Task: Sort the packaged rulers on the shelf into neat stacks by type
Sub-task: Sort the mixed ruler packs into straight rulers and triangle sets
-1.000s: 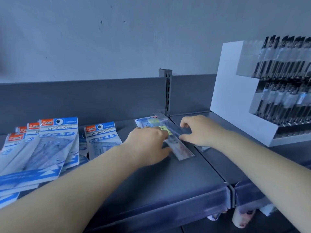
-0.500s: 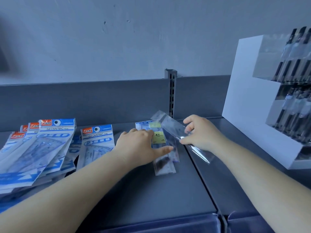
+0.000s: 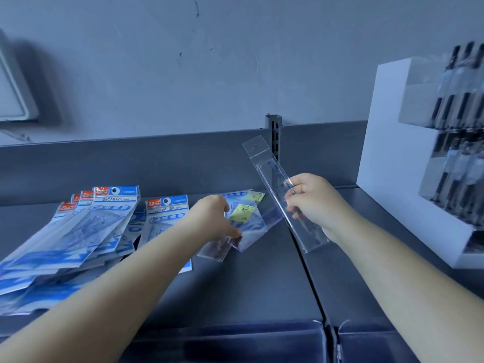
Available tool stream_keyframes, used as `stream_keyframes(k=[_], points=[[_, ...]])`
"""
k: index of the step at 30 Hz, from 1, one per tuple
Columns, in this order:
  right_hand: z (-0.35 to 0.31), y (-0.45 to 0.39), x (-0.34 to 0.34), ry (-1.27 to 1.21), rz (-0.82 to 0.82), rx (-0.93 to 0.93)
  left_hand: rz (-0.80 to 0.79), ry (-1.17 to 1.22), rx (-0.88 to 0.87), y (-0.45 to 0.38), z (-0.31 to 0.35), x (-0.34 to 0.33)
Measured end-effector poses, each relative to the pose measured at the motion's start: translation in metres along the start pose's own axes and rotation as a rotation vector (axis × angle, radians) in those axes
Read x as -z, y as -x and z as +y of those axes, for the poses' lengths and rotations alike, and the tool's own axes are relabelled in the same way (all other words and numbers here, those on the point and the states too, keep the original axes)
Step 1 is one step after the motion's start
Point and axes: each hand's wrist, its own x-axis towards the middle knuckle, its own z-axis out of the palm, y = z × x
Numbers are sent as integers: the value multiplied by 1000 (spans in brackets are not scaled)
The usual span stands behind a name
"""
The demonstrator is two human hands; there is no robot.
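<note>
Fingers (image 3: 294, 191) of right hand (image 3: 314, 203) pinch long clear ruler sleeve (image 3: 277, 179).

Left hand (image 3: 212, 218) low, fingers down; right hand (image 3: 313, 203) raised, fingers curled.

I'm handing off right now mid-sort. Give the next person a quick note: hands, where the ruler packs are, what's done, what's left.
Right hand holds a clear-sleeved straight ruler lifted off the shelf, tilted.
Left hand rests on the small pile of yellow-labelled ruler packs mid-shelf, which is still fanned out.
Blue Geometric packs lie in a loose, overlapping spread at left; one pack sits apart beside them.
Done: no neat stack visible yet.
Left: place the held ruler, square up each type.
</note>
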Motion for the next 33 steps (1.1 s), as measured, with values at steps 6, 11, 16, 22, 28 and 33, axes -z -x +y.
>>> stream_keyframes(k=[6,11,16,22,28,33], points=[[-9,9,-3,-135,-38,-46,-50,188,53,9,-5,10],[-30,24,-14,-331,-52,-64,41,637,61,32,-28,21],[-62,43,-56,-399,-135,-15,130,1117,96,67,-63,48],[-105,66,-149,-489,-298,30,233,1178,119,126,-140,89],[-150,100,-251,-574,-439,30,406,1110,165,199,-233,131],[-179,132,-333,-631,-519,21,475,1080,215,253,-304,157]])
